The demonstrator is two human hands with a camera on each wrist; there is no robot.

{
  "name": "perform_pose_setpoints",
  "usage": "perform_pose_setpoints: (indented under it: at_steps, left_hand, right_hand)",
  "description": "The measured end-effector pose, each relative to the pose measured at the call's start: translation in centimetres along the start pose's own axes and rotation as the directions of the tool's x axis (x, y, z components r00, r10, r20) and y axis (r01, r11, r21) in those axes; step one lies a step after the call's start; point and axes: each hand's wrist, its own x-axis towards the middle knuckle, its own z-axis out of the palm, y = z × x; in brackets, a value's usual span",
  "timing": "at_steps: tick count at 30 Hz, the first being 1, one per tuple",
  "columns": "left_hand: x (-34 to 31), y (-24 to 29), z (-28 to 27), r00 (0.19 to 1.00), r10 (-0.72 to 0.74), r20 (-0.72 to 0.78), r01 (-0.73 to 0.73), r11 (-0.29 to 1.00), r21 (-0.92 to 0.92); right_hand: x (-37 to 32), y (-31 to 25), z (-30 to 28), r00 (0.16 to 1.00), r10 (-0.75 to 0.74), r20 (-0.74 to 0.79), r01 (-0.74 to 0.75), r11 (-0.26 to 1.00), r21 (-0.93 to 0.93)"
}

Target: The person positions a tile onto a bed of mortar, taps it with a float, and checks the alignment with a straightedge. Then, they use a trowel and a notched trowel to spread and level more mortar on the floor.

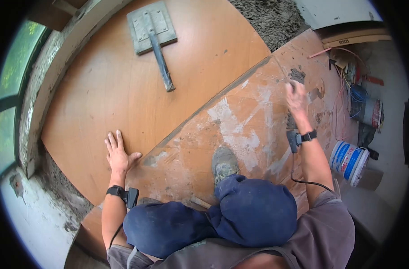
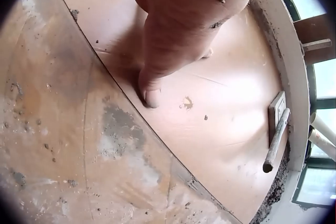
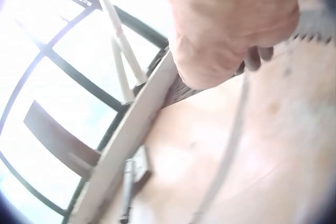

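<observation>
Standing on the stained surface (image 1: 191,150), your shoe (image 1: 224,162) marks the near side. Next outward, your left hand (image 1: 118,156) rests on the smooth panel (image 1: 137,94), fingers spread, thumb reaching toward the seam (image 1: 218,96). A white-and-blue bucket (image 1: 349,162) sits right of your right forearm. Farther out, your right hand (image 1: 297,101) is over the stained surface. Its fingers are curled, apparently around the grip of a notched trowel (image 3: 315,23); the hand hides the grip, and contact between blade and surface cannot be confirmed.

Note the governing relation: the seam runs obliquely, from near your left thumb to the far right, and separates your 2 hands. The panel lies left of your right-hand fingers, across that line; your left hand is nearer, already touching it. The trowel is on the opposite side, with your right hand.

At the panel's far part lies a square-plated tool (image 1: 153,28), long axis oblique, handle pointing back toward you. Beyond the panel is a rough grey strip (image 1: 271,20).
</observation>
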Motion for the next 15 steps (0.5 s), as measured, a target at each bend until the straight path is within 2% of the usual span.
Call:
perform_pose_setpoints:
  at_steps: [1,2,3,4,5,6,7,8,10,11,12,13,14,15]
  left_hand:
    - [-0.2,0.2,-0.4,1.0,-0.018,0.01,0.018,1.0,-0.016]
    - [-0.2,0.6,-1.0,0.999,-0.032,0.035,0.032,0.999,0.008]
    - [-0.2,0.8,-1.3,0.997,-0.05,0.063,0.047,0.998,0.04]
    - [-0.1,0.7,-1.0,0.995,-0.074,0.072,0.072,0.997,0.037]
    - [-0.2,0.2,-0.4,0.999,-0.035,0.042,0.032,0.996,0.078]
    - [-0.1,-0.5,-0.1,1.0,0.005,0.015,-0.007,0.992,0.124]
    - [0.0,-0.9,-0.2,0.999,-0.027,0.025,0.024,0.992,0.122]
    - [0.0,-0.9,-0.3,0.999,-0.012,0.039,0.007,0.991,0.135]
    - [-0.1,-0.8,-0.1,0.998,-0.016,0.055,0.01,0.993,0.115]
    - [-0.1,-0.8,-0.2,0.998,-0.015,0.068,0.007,0.994,0.11]
    - [0.0,-0.8,-0.5,0.997,-0.012,0.076,0.004,0.994,0.111]
    - [0.0,-0.8,-0.7,0.996,-0.007,0.09,-0.004,0.993,0.117]
    - [-0.1,-0.9,-0.8,0.996,-0.012,0.089,0.002,0.994,0.108]
    - [-0.3,-1.0,-0.8,0.996,0.0,0.088,-0.009,0.995,0.104]
  right_hand:
    - [2.4,-6.1,0.4,0.971,0.067,0.23,-0.143,0.932,0.332]
    - [4.1,-11.9,2.2,0.958,0.001,0.288,-0.126,0.901,0.416]
    - [5.8,-17.2,4.1,0.935,-0.105,0.338,-0.057,0.897,0.437]
    - [7.5,-22.2,5.7,0.881,-0.157,0.447,-0.099,0.862,0.498]
    - [8.5,-26.4,9.4,0.905,-0.117,0.41,-0.103,0.872,0.478]
    - [9.7,-30.3,10.0,0.85,-0.161,0.502,-0.123,0.866,0.485]
    - [10.8,-33.6,10.2,0.784,-0.201,0.587,-0.14,0.864,0.483]
    - [11.5,-35.9,12.3,0.728,-0.074,0.682,-0.225,0.913,0.339]
    - [11.8,-37.7,15.0,0.67,-0.011,0.742,-0.371,0.861,0.348]
    - [12.2,-37.4,16.3,0.633,-0.121,0.764,-0.314,0.863,0.396]
    - [12.1,-38.0,16.7,0.631,-0.136,0.764,-0.297,0.868,0.399]
    - [12.3,-38.5,17.3,0.617,-0.06,0.785,-0.584,0.633,0.508]
    - [12.4,-38.5,17.6,0.572,0.011,0.82,-0.785,0.299,0.543]
    - [12.6,-37.9,16.9,0.534,0.051,0.844,-0.832,0.212,0.513]
